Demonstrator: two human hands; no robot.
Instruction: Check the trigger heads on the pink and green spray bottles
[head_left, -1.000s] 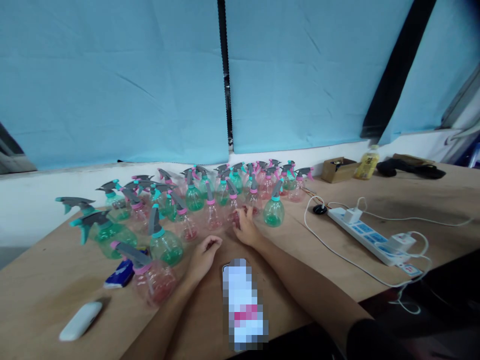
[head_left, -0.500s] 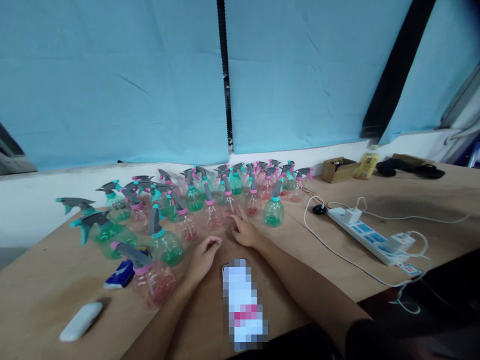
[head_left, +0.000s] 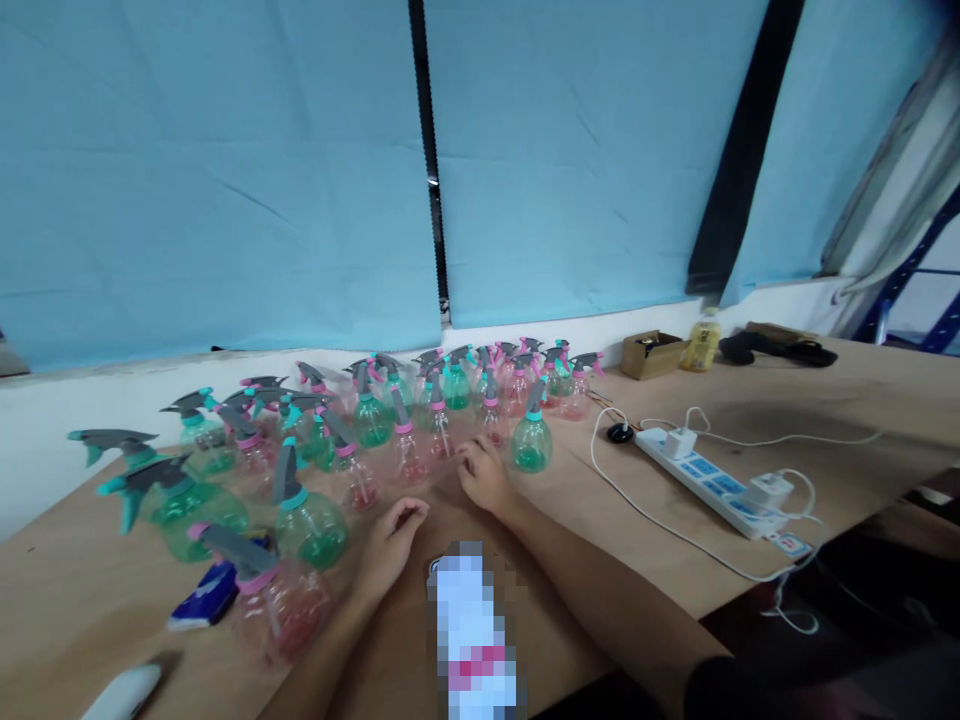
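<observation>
Several small spray bottles [head_left: 373,415], green or pink with grey triggers, crowd the wooden table [head_left: 600,520] in front of me. My right hand [head_left: 485,477] rests on the table just left of a green bottle [head_left: 532,445] and before a pink one [head_left: 441,432], fingers loosely bent, holding nothing. Closer in, my left hand [head_left: 390,545] lies on the table with its fingers curled in, empty, to the right of a larger green bottle [head_left: 307,520] and a pink bottle [head_left: 274,600]. A blurred-out upright object [head_left: 472,630] stands between my forearms.
A white power strip [head_left: 712,480] with plugs and trailing white cables lies to the right. A cardboard box [head_left: 651,354], a yellow bottle [head_left: 701,345] and a black item [head_left: 780,350] sit along the back wall. A blue packet [head_left: 202,597] and a white oblong object [head_left: 124,692] lie front left.
My right hand let go of a pink bottle among the group, flattened, then drew back a little toward me. The left hand stayed put. My view shifted to the right.
</observation>
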